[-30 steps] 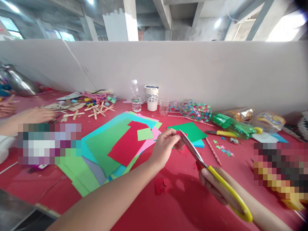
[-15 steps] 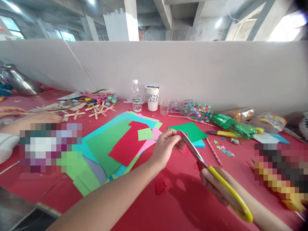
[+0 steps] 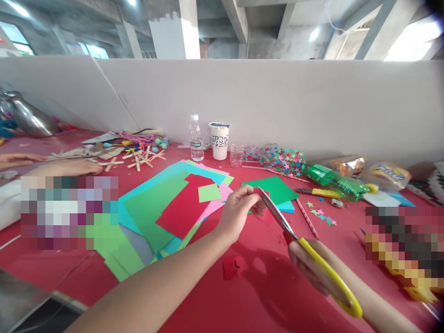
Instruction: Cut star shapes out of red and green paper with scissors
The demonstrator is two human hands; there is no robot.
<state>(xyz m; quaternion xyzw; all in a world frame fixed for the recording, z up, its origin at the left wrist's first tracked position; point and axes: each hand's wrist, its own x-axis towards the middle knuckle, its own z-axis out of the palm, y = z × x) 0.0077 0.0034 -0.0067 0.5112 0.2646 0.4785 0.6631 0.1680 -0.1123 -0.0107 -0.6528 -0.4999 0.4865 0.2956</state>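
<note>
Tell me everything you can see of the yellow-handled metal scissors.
The scissors have silvery, metal-looking blades and a long, glossy, plastic-looking yellow handle. Some red shows near the blades' base. The right hand grips the handle, holding them tilted above the red table. The blades point forward and left, tips beside the fingertips of the left hand. Whether they are fully shut, or touch anything, is unclear.

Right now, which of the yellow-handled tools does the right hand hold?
The scissors: the right hand grips their handle, while the yellow-handled cutter lies on the red table.
</note>
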